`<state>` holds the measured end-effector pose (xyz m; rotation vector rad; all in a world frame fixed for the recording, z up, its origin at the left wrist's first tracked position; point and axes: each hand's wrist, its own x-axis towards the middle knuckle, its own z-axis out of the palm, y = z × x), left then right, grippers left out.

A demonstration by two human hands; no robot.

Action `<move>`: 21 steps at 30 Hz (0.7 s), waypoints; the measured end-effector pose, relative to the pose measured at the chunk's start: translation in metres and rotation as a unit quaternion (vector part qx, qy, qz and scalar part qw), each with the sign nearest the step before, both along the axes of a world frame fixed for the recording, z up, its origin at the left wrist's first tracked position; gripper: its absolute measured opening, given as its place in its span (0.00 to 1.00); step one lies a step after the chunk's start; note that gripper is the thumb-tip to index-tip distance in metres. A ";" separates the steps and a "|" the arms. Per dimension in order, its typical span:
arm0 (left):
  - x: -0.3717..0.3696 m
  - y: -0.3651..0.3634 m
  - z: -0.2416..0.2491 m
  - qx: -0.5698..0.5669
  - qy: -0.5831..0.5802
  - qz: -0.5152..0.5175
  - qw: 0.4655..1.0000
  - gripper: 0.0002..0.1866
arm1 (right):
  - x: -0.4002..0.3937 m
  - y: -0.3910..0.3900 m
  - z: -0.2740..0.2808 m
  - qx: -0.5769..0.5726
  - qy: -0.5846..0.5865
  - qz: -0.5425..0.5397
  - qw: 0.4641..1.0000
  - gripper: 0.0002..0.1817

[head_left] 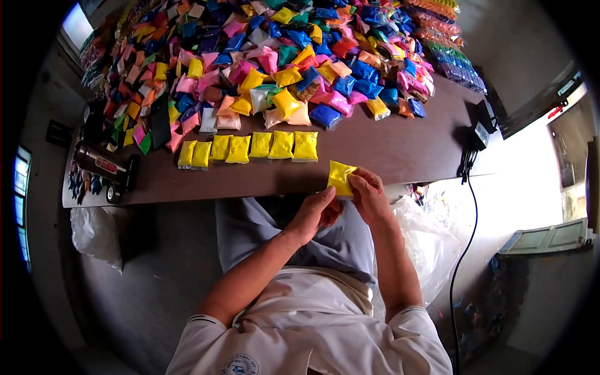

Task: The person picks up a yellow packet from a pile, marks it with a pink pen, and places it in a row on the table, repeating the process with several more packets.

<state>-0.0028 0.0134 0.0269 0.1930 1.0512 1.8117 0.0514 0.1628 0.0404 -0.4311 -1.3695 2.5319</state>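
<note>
A small yellow packet (339,177) is held up at the table's near edge between both of my hands. My left hand (314,214) pinches its lower left corner with the thumb on top. On its right side, my right hand (370,192) grips it between thumb and fingers. Beyond my hands, several similar yellow packets (281,145) lie in a row on the brown table (250,181). The fingers behind the held packet are partly hidden.
A big heap of colourful packets (219,75) covers the far side of the table. At the left lies a dark cylindrical bottle (100,162). A black adapter with a cable (480,136) sits at the right edge. Clear plastic bags (419,244) are beside my legs.
</note>
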 end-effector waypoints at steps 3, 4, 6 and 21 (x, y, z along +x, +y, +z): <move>0.002 0.001 0.002 -0.029 0.106 -0.007 0.994 0.23 | 0.001 -0.003 0.008 0.028 -0.037 -0.005 0.999 0.08; 0.003 0.001 0.002 -0.029 0.107 -0.008 0.994 0.23 | 0.002 -0.006 0.015 0.027 -0.037 -0.006 0.999 0.08; 0.004 0.001 0.004 -0.025 0.151 -0.006 0.988 0.23 | 0.004 -0.010 0.028 0.173 -0.036 0.010 0.984 0.11; 0.000 -0.003 0.012 -0.057 0.121 0.044 0.990 0.23 | -0.012 -0.006 0.028 0.378 -0.032 -0.039 0.924 0.09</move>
